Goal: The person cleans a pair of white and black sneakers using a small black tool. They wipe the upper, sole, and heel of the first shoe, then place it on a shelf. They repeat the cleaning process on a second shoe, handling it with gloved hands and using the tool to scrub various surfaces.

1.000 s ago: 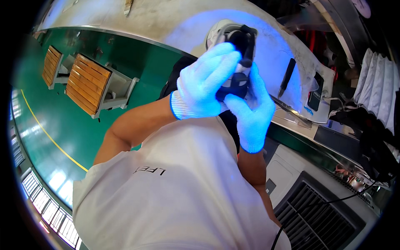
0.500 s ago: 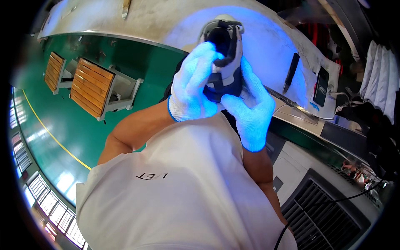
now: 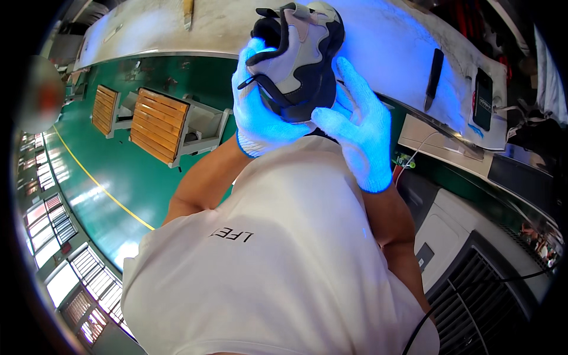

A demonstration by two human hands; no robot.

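Note:
A white, grey and black sneaker (image 3: 299, 56) is held tilted in front of me, its heel toward me and its collar opening facing left. My left hand (image 3: 257, 118), in a white knit glove lit blue, is closed around the collar and heel side, with some fingertips at the opening. On the other side my gloved right hand (image 3: 362, 133) rests its thumb at the heel's lower edge. Its other fingers reach up along the sole side, partly hidden by the thumb and shoe.
Beyond the shoe runs a pale worktable (image 3: 219, 29) under blue light. A black-handled knife (image 3: 434, 80) and a phone (image 3: 482, 100) lie on its right part, a wooden-handled tool (image 3: 188, 15) at its far left. Slatted wooden-topped carts (image 3: 157, 125) stand on the green floor. A vented machine (image 3: 473, 296) is at my right.
The sneaker has been turned and tipped, so its side panel and heel now show instead of mostly the opening. My left hand has shifted its hold along the collar, and the whole view has swung.

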